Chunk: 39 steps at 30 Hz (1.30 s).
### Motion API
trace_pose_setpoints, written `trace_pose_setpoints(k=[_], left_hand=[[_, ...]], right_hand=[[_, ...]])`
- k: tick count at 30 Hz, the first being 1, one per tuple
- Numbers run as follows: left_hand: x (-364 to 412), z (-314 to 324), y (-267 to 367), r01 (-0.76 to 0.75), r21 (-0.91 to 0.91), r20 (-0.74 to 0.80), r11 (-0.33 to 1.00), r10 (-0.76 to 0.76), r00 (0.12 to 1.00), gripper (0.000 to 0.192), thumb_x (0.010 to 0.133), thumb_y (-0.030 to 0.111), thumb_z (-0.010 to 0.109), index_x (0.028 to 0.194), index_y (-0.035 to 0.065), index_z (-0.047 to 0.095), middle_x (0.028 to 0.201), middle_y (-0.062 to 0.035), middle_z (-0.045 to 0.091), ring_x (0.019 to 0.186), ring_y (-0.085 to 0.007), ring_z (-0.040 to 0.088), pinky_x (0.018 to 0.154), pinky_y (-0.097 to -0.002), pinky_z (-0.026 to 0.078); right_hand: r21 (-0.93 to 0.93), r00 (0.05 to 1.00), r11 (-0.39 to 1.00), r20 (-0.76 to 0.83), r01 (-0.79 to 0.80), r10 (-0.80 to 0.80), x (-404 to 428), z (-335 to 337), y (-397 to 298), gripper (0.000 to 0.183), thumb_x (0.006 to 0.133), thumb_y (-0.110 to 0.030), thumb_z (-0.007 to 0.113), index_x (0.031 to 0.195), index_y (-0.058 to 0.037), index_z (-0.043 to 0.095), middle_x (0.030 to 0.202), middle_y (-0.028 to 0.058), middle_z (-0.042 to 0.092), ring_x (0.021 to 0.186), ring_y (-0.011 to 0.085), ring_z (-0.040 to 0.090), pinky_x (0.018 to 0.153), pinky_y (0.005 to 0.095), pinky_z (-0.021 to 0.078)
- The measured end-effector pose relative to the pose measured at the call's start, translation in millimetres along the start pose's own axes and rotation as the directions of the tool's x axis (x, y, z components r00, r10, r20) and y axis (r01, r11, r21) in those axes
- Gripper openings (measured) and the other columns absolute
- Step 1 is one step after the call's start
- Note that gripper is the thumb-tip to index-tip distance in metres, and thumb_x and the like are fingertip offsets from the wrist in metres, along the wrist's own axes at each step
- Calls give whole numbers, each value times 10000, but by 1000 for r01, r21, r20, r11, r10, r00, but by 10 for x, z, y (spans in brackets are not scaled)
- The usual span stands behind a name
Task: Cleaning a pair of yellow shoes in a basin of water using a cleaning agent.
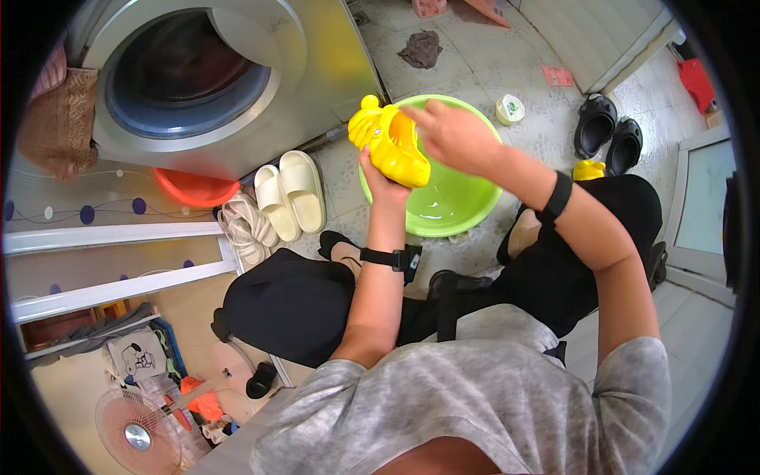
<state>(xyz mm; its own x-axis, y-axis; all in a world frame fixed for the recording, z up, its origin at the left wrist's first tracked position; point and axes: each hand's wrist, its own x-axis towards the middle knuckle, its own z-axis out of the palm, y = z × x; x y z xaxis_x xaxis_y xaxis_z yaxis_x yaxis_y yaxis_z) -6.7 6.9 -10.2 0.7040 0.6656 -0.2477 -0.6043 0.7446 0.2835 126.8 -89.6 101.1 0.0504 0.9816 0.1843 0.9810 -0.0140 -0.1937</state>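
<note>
A yellow rubber clog shaped like an animal (389, 142) is gripped from below by my left hand (386, 181). Its open foot hole faces right, and a knob sticks up at the far end. My right hand (454, 139) is at the rim of that hole with its index finger stretched towards the clog; the hand is slightly blurred, and whether the fingers pinch anything is hidden. Beneath both hands a lime-green plastic basin (436, 228) stands on the floor, with shiny water at its bottom. Another yellow clog (589, 170) is partly visible beyond my right knee.
A front-loading washing machine (323, 71) stands at upper left, above an orange-red basin (199, 190). Cream slides (301, 190) and white sandals (246, 222) lie beside it. Right of the basin are a small white tub (509, 110) and black clogs (595, 127). A dark rag (421, 49) lies on the wet tiles.
</note>
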Motion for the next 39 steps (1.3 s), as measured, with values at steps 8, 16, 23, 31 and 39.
trace_pose_setpoints(k=[8,16,23,31,39], left_hand=[[-151,393,-436,25,224,-108,974,0,994,469,936,407,373,1272,95,472,1221,-87,560,1118,-233,550,946,-387,454],[-118,220,-205,-133,155,89,979,120,989,561,898,488,297,1287,130,483,1283,-86,531,1162,-270,515,1001,-438,398],[-145,402,-43,124,-284,-8,951,-131,991,654,783,563,400,1276,150,514,1271,-91,533,1085,-358,522,961,-491,408],[-248,637,-140,520,-758,422,393,-312,851,603,798,550,392,1267,196,529,1279,-62,534,1162,-311,496,972,-485,395],[-232,648,-53,-284,-75,154,956,292,944,675,845,558,392,1349,110,416,1305,-123,505,1136,-325,534,1002,-453,405]], right_hand=[[-119,993,993,-119,5,-19,-102,332,-21,201,848,-267,563,894,-76,523,808,71,560,693,223,614,563,348,503],[-48,932,931,-11,362,-363,-99,-14,-369,166,796,-221,587,886,-89,541,792,64,547,640,233,602,538,353,500],[-25,892,978,-407,205,-198,-85,66,106,118,736,-166,612,785,-115,517,738,56,517,616,207,578,513,338,479],[130,944,981,-280,-143,174,65,99,184,197,886,-220,529,951,-38,489,831,158,579,724,343,598,613,410,497],[799,814,256,430,-544,390,11,67,-180,617,822,-418,644,1160,49,425,999,232,588,772,258,652,572,325,527]])
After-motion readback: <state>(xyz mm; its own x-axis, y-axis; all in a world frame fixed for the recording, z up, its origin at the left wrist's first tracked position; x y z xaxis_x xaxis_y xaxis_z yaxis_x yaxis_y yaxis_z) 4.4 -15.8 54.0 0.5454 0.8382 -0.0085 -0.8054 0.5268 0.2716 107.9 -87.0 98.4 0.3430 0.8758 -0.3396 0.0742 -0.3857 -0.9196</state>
